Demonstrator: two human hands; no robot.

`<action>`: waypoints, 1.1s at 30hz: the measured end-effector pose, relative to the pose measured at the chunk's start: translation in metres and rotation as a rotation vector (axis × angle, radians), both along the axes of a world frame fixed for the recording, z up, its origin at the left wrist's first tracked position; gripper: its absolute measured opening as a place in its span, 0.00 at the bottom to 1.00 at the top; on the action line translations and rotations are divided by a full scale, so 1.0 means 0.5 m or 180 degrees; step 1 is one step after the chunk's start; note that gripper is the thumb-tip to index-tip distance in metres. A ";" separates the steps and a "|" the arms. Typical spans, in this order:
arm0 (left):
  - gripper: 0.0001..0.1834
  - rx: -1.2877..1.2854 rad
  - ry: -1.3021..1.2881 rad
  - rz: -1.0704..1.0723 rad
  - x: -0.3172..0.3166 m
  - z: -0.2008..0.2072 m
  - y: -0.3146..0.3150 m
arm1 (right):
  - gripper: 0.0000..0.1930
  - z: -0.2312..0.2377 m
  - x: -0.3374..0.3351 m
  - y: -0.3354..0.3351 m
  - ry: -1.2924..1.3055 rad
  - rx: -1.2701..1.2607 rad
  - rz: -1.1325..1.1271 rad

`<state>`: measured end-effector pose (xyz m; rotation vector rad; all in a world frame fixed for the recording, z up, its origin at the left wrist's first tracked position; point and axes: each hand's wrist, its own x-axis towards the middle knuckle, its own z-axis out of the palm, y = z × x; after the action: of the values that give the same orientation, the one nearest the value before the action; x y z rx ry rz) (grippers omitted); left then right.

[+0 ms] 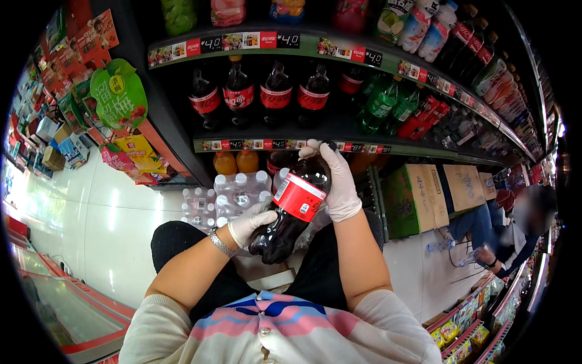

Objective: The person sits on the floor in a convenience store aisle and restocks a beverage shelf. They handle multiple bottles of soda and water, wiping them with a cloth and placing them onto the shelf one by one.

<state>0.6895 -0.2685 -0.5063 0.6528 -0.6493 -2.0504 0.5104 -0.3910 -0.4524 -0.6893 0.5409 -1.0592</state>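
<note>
A large bottle of dark cola with a red label is tilted between my two white-gloved hands, its cap end up toward the shelf. My right hand is wrapped round its neck and shoulder near the black cap. Lower down, my left hand grips the side near the base, with a metal watch on that wrist. Just beyond the bottle is the price-tag edge of a shelf. On that shelf stands a row of similar cola bottles with red labels.
Shrink-wrapped packs of white-capped bottles stand on the floor before me, orange drink bottles behind them. Green soda bottles fill the shelf's right part. Cardboard boxes sit at right. Another person crouches further right. A freezer is at lower left.
</note>
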 end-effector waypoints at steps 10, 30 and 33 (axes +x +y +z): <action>0.31 -0.0735 -0.0683 0.1644 0.009 -0.017 -0.028 | 0.32 -0.049 0.069 0.071 0.1147 -0.1616 -0.0253; 0.34 -0.0947 -0.1192 0.2070 0.009 0.007 -0.033 | 0.38 -0.048 0.093 0.099 0.1304 -0.1956 0.0035; 0.34 -0.0937 -0.1273 0.2065 0.010 0.008 -0.032 | 0.37 -0.053 0.094 0.097 0.1202 -0.1947 0.0066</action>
<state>0.6947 -0.2845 -0.5023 0.9581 -0.8162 -1.2084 0.5577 -0.3425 -0.4789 -1.4497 0.5291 -1.0854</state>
